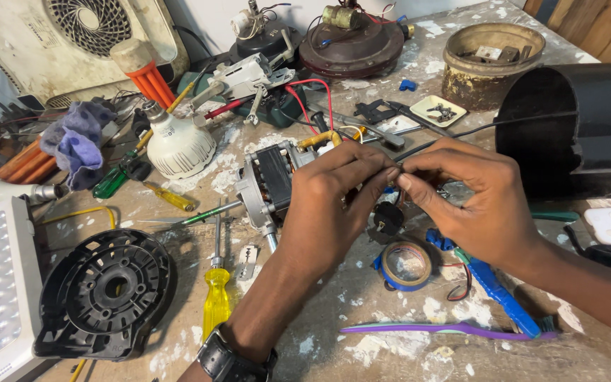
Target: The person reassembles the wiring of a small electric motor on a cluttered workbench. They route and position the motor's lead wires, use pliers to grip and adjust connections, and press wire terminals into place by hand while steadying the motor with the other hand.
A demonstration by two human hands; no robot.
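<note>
My left hand (334,201) and my right hand (472,194) meet fingertip to fingertip above the bench, pinching the end of a thin black wire (475,129) that runs off to the right. Just left of my left hand lies a small electric motor (270,180) with a metal shaft and coloured leads. Under my hands sit a roll of blue tape (406,265) and a small black plug part (388,219). What exactly lies between the fingertips is hidden.
A yellow-handled screwdriver (216,297), a black round fan cover (104,290), a white bulb (177,145), a purple cloth (78,138), a blue tool (496,290), a purple toothbrush (447,329), a black cylinder (578,120) and a rusty tin (489,60) crowd the paint-stained bench.
</note>
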